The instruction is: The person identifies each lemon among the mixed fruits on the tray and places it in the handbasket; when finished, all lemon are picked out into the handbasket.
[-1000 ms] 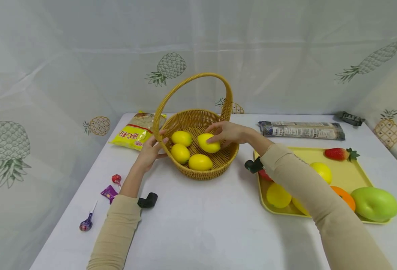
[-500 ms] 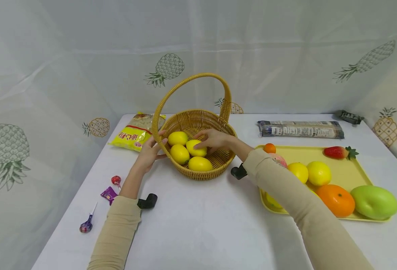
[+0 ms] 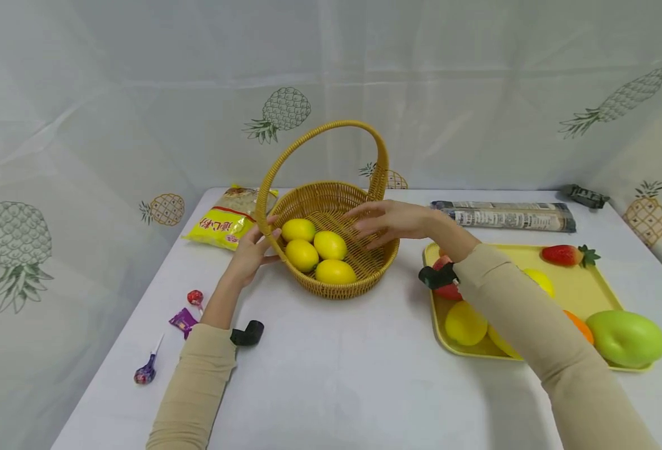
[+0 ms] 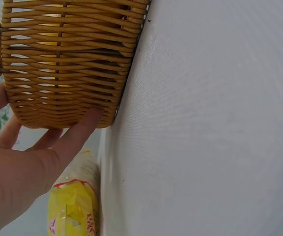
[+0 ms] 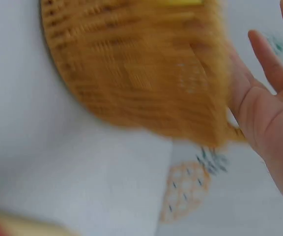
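Observation:
Several yellow lemons (image 3: 330, 245) lie together in the left and front part of a round wicker basket (image 3: 380, 270) with a tall arched handle. My left hand (image 3: 246, 257) holds the basket's left side, with fingertips at the rim by the handle's base. In the left wrist view, one digit of the left hand (image 4: 38, 167) lies along the woven outer wall. My right hand (image 3: 395, 220) is over the basket's right side, fingers loosely bent with nothing in them. The right wrist view shows the right hand (image 5: 274, 113) beside the basket wall (image 5: 131, 64), which is blurred.
A yellow tray (image 3: 581, 287) on the right bears a strawberry (image 3: 561, 255), a green apple (image 3: 626, 338) and other fruit partly behind my right sleeve. A long packet (image 3: 511, 216) lies behind it. A yellow food bag (image 3: 218, 228) and sweets (image 3: 183, 322) lie on the left.
My right hand has set a lemon down among the others, let go of it and drawn back to the right. My left hand has stayed on the basket.

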Action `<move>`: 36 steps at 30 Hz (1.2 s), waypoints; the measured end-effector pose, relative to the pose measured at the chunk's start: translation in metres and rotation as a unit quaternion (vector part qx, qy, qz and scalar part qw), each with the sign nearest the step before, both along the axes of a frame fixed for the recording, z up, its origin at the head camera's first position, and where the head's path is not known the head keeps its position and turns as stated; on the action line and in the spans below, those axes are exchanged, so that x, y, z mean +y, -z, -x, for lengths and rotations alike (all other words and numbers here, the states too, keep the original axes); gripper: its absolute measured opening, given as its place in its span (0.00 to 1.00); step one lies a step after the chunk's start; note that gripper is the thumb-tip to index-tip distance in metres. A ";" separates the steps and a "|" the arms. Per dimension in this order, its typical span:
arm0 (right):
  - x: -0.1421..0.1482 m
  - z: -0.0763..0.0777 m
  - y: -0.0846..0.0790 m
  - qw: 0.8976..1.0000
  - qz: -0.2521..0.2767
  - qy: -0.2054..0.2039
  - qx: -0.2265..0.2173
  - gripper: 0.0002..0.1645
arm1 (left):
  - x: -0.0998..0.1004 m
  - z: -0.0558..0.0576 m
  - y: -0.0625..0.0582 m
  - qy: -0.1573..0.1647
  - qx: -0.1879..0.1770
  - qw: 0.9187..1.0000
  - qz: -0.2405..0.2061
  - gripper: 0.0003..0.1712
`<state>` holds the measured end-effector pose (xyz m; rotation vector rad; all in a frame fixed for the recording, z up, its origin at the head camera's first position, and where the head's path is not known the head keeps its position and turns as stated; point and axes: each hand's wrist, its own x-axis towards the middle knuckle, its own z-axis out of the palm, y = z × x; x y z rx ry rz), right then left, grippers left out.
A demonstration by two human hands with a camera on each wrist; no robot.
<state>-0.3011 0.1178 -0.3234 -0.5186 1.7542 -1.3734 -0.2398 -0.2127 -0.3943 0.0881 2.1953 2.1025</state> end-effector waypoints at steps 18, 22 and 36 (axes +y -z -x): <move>0.182 -0.030 -0.004 0.992 -0.073 0.065 0.084 0.27 | 0.002 -0.002 -0.003 0.000 0.003 1.000 0.007 0.30; 0.217 -0.040 0.006 0.988 -0.063 0.078 0.117 0.22 | 0.002 -0.002 -0.004 0.001 0.007 1.000 0.007 0.30; 0.263 -0.064 0.021 0.968 -0.217 0.036 0.121 0.31 | 0.002 -0.002 -0.003 -0.002 -0.003 1.000 0.006 0.30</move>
